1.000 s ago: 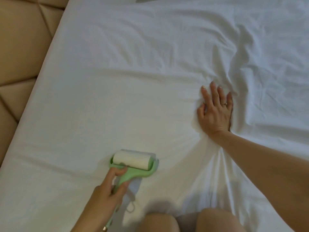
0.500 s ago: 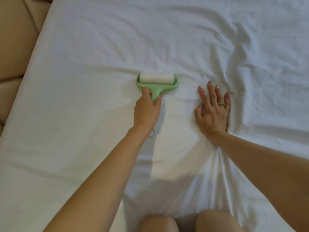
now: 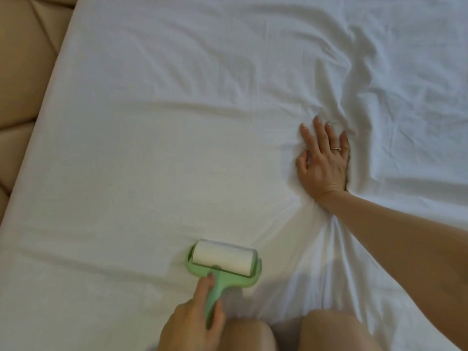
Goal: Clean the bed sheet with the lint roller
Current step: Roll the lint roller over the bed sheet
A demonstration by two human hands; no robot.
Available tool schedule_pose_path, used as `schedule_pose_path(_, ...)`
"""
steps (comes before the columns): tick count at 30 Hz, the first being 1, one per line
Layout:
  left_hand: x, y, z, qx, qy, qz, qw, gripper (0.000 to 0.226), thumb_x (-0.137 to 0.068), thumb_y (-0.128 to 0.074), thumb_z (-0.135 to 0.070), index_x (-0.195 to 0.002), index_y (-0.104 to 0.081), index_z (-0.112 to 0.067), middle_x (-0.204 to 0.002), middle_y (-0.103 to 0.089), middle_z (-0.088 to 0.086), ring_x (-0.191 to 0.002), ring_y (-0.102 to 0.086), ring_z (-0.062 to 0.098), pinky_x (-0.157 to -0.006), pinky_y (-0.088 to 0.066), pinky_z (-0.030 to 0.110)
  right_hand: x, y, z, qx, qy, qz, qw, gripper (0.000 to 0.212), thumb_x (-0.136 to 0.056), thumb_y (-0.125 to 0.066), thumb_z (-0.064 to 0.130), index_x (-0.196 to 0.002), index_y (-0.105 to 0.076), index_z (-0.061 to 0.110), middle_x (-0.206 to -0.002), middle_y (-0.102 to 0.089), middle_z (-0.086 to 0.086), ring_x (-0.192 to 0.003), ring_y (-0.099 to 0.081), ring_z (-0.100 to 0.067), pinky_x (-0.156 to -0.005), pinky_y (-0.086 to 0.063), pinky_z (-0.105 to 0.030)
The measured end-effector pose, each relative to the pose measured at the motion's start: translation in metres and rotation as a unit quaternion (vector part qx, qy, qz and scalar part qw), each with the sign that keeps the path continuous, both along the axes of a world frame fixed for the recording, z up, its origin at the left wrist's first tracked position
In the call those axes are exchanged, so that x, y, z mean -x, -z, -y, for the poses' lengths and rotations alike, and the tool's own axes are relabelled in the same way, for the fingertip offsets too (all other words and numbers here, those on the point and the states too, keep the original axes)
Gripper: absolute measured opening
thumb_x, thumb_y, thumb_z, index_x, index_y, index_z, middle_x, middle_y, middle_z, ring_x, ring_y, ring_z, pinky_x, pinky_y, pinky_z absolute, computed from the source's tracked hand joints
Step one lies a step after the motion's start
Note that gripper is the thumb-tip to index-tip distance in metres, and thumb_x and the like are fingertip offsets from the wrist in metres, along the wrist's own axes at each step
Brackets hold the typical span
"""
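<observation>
A white bed sheet covers the mattress and fills most of the view. A lint roller with a pale green frame and a white sticky roll lies on the sheet near the bottom middle. My left hand grips its green handle, index finger stretched along the neck. My right hand presses flat on the sheet to the right, fingers straight and spread, a ring on one finger. The fabric bunches into folds under its wrist.
A tan padded headboard runs along the left edge of the mattress. Deep wrinkles cross the sheet at the upper right. My bare knees rest on the sheet at the bottom edge.
My left hand pushed the roller far out across the sheet, then pulled it back towards my knees. My right hand has stayed pressed in the same spot.
</observation>
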State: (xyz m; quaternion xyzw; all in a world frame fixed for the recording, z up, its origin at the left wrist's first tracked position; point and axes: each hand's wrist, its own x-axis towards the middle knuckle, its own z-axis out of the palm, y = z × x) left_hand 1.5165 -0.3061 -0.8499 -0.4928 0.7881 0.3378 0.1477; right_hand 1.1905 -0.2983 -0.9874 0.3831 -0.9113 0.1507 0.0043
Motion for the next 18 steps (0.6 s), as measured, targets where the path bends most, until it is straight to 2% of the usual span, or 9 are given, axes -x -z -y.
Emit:
schedule_pose_path(1, 0.004, -0.001, 0.000, 0.008, 0.026, 0.026, 0.999, 0.066, -0.070, -0.021, -0.068, -0.133, -0.034, -0.053, -0.078, -0.070, -0.005, -0.084, -0.069, 0.026, -0.072, -0.054, 0.040, 0.000, 0.000, 0.000, -0.002, 0.000, -0.001, 1.000, 0.060, -0.086, -0.028, 0.033, -0.146, -0.032, 0.026, -0.156, -0.021, -0.005, -0.144, -0.019, -0.025, -0.117, -0.006, -0.050)
schedule_pose_path(2, 0.011, -0.001, 0.005, 0.004, 0.048, 0.063, 0.997, 0.062, -0.081, -0.021, -0.065, -0.140, -0.026, -0.047, -0.101, -0.071, -0.001, -0.098, -0.066, 0.024, -0.080, -0.051, 0.035, 0.000, 0.000, 0.000, -0.005, 0.000, -0.002, 1.000, 0.061, -0.086, -0.028, 0.034, -0.146, -0.032, 0.026, -0.156, -0.021, -0.005, -0.144, -0.018, -0.025, -0.117, -0.006, -0.050)
schedule_pose_path(3, 0.025, -0.001, 0.014, -0.005, 0.060, 0.093, 0.994, 0.056, -0.092, -0.025, -0.058, -0.145, -0.022, -0.040, -0.115, -0.067, 0.002, -0.107, -0.062, 0.024, -0.085, -0.047, 0.033, 0.000, 0.000, 0.000, -0.006, 0.000, -0.001, 1.000, 0.061, -0.086, -0.028, 0.034, -0.146, -0.032, 0.026, -0.156, -0.021, -0.005, -0.144, -0.018, -0.025, -0.117, -0.005, -0.050)
schedule_pose_path(4, 0.040, 0.000, 0.024, -0.001, 0.071, 0.101, 0.992, 0.051, -0.099, -0.031, -0.048, -0.147, -0.022, -0.034, -0.118, -0.065, 0.007, -0.111, -0.059, 0.028, -0.086, -0.044, 0.034, 0.000, 0.000, 0.000, -0.004, -0.001, 0.000, 1.000, 0.061, -0.086, -0.029, 0.034, -0.146, -0.032, 0.026, -0.156, -0.021, -0.005, -0.144, -0.018, -0.025, -0.117, -0.005, -0.050)
schedule_pose_path(8, 0.120, 0.013, 0.079, 0.067, 0.102, 0.037, 0.992, 0.037, -0.102, -0.037, -0.031, -0.138, -0.037, -0.021, -0.110, -0.062, 0.023, -0.104, -0.058, 0.038, -0.074, -0.040, 0.037, 0.000, 0.001, 0.000, -0.003, -0.002, 0.000, 1.000, 0.060, -0.086, -0.029, 0.034, -0.146, -0.032, 0.026, -0.156, -0.021, -0.005, -0.144, -0.018, -0.025, -0.117, -0.005, -0.050)
schedule_pose_path(11, 0.196, 0.022, 0.129, 0.052, 0.072, -0.019, 0.996, 0.020, -0.100, -0.041, -0.024, -0.117, -0.044, -0.015, -0.109, -0.058, 0.022, -0.095, -0.059, 0.037, -0.067, -0.037, 0.031, 0.000, 0.001, 0.000, 0.005, -0.001, -0.002, 1.000, 0.061, -0.086, -0.029, 0.033, -0.146, -0.033, 0.026, -0.156, -0.022, -0.005, -0.143, -0.020, -0.026, -0.117, -0.006, -0.049)
schedule_pose_path(13, 0.234, 0.019, 0.150, 0.045, 0.070, -0.043, 0.996, 0.014, -0.096, -0.043, -0.019, -0.110, -0.043, -0.014, -0.101, -0.054, 0.016, -0.091, -0.058, 0.036, -0.067, -0.041, 0.032, 0.000, 0.002, 0.000, 0.012, 0.001, -0.006, 1.000, 0.061, -0.085, -0.031, 0.032, -0.145, -0.035, 0.025, -0.155, -0.024, -0.006, -0.143, -0.022, -0.026, -0.116, -0.006, -0.049)
schedule_pose_path(15, 0.247, 0.017, 0.158, 0.045, 0.082, -0.044, 0.995, 0.019, -0.095, -0.041, -0.016, -0.113, -0.044, -0.011, -0.092, -0.047, 0.010, -0.094, -0.058, 0.036, -0.068, -0.044, 0.034, 0.000, 0.003, 0.001, 0.018, 0.000, -0.011, 1.000, 0.060, -0.085, -0.032, 0.031, -0.144, -0.037, 0.025, -0.155, -0.026, -0.006, -0.142, -0.024, -0.027, -0.116, -0.008, -0.049)
schedule_pose_path(18, 0.217, 0.016, 0.145, 0.045, 0.100, -0.042, 0.993, 0.009, -0.098, -0.042, -0.022, -0.106, -0.041, -0.016, -0.084, -0.044, 0.007, -0.092, -0.058, 0.036, -0.068, -0.042, 0.033, 0.002, 0.005, 0.001, 0.011, -0.002, -0.015, 1.000, 0.060, -0.085, -0.033, 0.031, -0.144, -0.037, 0.024, -0.155, -0.026, -0.006, -0.142, -0.024, -0.027, -0.116, -0.009, -0.051)
